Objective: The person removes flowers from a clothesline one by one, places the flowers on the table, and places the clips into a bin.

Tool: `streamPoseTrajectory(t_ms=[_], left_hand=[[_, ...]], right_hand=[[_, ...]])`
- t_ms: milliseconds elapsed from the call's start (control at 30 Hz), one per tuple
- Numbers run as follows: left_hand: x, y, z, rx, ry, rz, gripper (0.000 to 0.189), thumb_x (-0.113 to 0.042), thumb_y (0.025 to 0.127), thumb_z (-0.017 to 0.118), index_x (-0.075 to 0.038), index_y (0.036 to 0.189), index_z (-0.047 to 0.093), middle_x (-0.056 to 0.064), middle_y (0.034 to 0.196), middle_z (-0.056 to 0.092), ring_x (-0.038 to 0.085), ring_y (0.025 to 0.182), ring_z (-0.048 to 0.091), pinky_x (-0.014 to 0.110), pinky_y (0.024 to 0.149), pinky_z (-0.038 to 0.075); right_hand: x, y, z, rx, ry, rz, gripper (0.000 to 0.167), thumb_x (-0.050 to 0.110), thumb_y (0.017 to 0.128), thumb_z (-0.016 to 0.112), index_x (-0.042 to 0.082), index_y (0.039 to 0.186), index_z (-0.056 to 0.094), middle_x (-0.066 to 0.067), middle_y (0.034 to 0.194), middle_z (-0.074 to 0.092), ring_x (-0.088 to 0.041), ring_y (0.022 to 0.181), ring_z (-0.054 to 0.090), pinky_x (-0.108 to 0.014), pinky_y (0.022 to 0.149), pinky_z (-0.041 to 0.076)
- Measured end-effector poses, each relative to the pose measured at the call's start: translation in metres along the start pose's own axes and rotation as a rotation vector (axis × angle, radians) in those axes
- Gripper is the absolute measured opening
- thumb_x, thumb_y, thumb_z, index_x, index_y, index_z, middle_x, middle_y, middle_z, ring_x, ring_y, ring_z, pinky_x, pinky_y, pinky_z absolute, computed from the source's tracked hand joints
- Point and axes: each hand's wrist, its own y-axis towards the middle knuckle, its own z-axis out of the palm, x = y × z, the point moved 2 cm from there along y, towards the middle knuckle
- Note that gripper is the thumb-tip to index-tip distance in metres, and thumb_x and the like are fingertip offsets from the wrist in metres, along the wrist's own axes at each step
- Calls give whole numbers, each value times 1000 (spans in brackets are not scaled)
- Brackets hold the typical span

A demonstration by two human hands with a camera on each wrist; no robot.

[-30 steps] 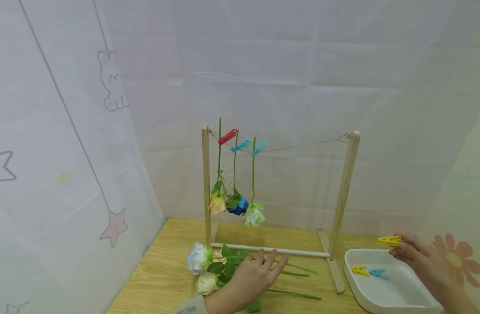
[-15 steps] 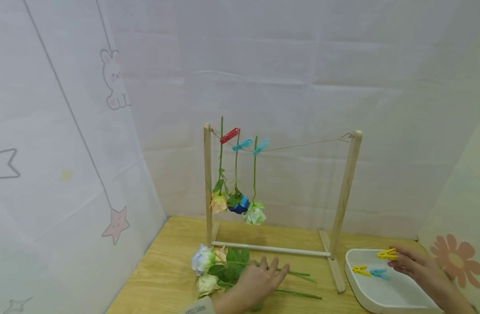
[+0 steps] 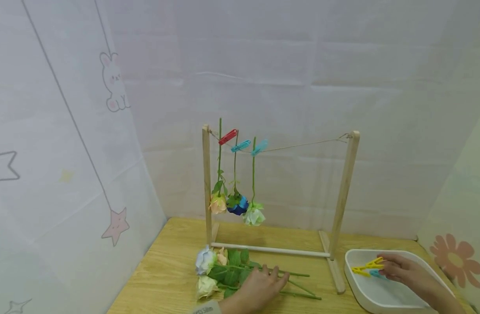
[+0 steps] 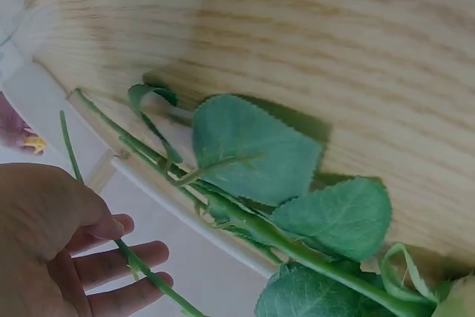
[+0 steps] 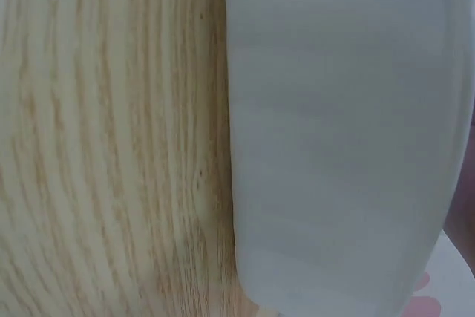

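Note:
On the table lie artificial roses: light blue (image 3: 204, 260), cream (image 3: 206, 287) and peach (image 3: 222, 256). My left hand (image 3: 261, 285) is over their stems; in the left wrist view, thumb and fingers pinch one green stem (image 4: 156, 280). Which bloom it belongs to is hidden. My right hand (image 3: 404, 274) pinches a yellow clothespin (image 3: 375, 263) low over the white tray (image 3: 355, 293). Beneath it are another yellow clothespin (image 3: 359, 272) and a blue clothespin (image 3: 375, 273), partly covered. The right wrist view shows mainly the tray's outer wall (image 5: 341, 131).
Behind the roses stands a wooden frame (image 3: 343, 196) with a string (image 3: 298, 145) across its top. Peach (image 3: 218, 203), blue (image 3: 238, 206) and pale green (image 3: 254, 216) roses hang upside down from it, held by a red clothespin (image 3: 228, 137) and two blue ones.
My right hand has come down and left over the tray with the yellow clothespin. My left hand has shifted slightly right and down, and the roses and stems under it have moved a little.

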Motion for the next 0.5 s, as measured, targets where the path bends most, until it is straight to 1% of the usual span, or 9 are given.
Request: streamPoseTrajectory(t_ms=[67, 167, 233, 300, 400, 500], left_hand=[[-1, 0, 2, -2, -2, -4, 48, -48, 97, 65, -31, 141, 57, -4, 121, 70, 18, 91, 73, 32, 64, 62], [-3, -1, 4, 9, -10, -7, 47, -50, 96, 65, -32, 139, 59, -4, 119, 71, 19, 92, 73, 31, 62, 61], [-4, -2, 5, 22, -18, -8, 46, -50, 97, 64, -32, 138, 59, -5, 119, 71, 20, 93, 73, 30, 61, 61], [-4, -2, 5, 33, -21, -11, 44, -49, 98, 63, -32, 138, 59, -5, 119, 71, 20, 93, 73, 29, 61, 61], [-5, -2, 8, 44, -20, -12, 41, -45, 100, 61, -32, 139, 59, -5, 120, 70, 19, 93, 73, 29, 61, 61], [-6, -1, 10, 62, -25, -13, 39, -41, 101, 61, -33, 139, 58, -5, 122, 70, 19, 94, 73, 30, 63, 61]], right_hand=[[-2, 2, 1, 37, -38, 27, 51, 15, 110, 43, -19, 146, 30, 23, 122, 61, -10, 110, 67, -28, 93, 56], [-5, 6, 3, 115, -38, 34, 52, 13, 110, 42, -20, 146, 26, 23, 125, 62, -9, 113, 66, -27, 94, 55], [-6, 8, 4, 166, -15, 8, 51, 11, 110, 40, -21, 146, 24, 20, 127, 63, -11, 115, 66, -27, 94, 54], [-7, 9, 5, 197, 9, -7, 50, 10, 110, 40, -22, 145, 24, 18, 129, 63, -12, 116, 66, -26, 94, 54], [-9, 10, 7, 214, 26, -2, 49, 9, 109, 42, -22, 143, 27, 11, 130, 64, -12, 114, 66, -25, 92, 55], [-11, 11, 11, 228, 49, 6, 43, 7, 107, 45, -18, 142, 38, 6, 130, 65, -10, 113, 66, -25, 91, 55]])
